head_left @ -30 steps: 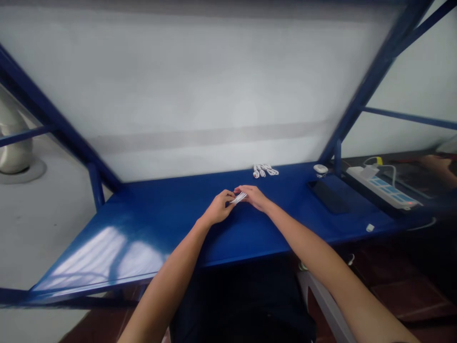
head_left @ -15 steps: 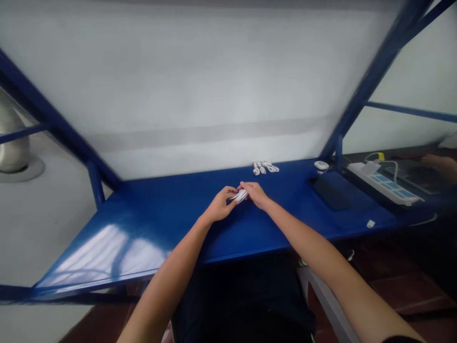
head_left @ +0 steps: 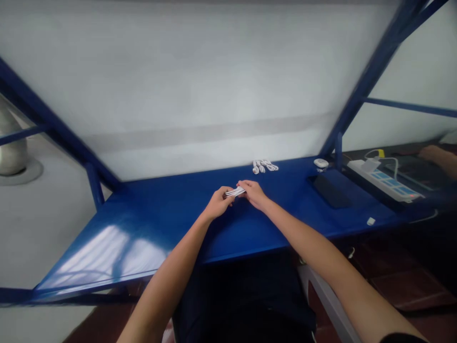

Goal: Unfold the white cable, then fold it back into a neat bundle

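Where the item sits: a folded white cable bundle (head_left: 235, 192) spans the gap between both hands, at frame centre, over a blue steel bench (head_left: 160, 233).
Left hand (head_left: 219, 203): fingers and thumb pressed together, pinching the bundle's left end.
Right hand (head_left: 253, 195): fingers closed on the right end; exact finger placement cannot be told.
Handling: judged light and limp, with strands liable to slip; best gripped across the folded middle.
Nearby: coiled white cables (head_left: 264, 166) on the bench, upper centre; a white-and-blue power strip (head_left: 383, 183), right; another person's hand (head_left: 432, 153), upper right.
Writing: none legible.
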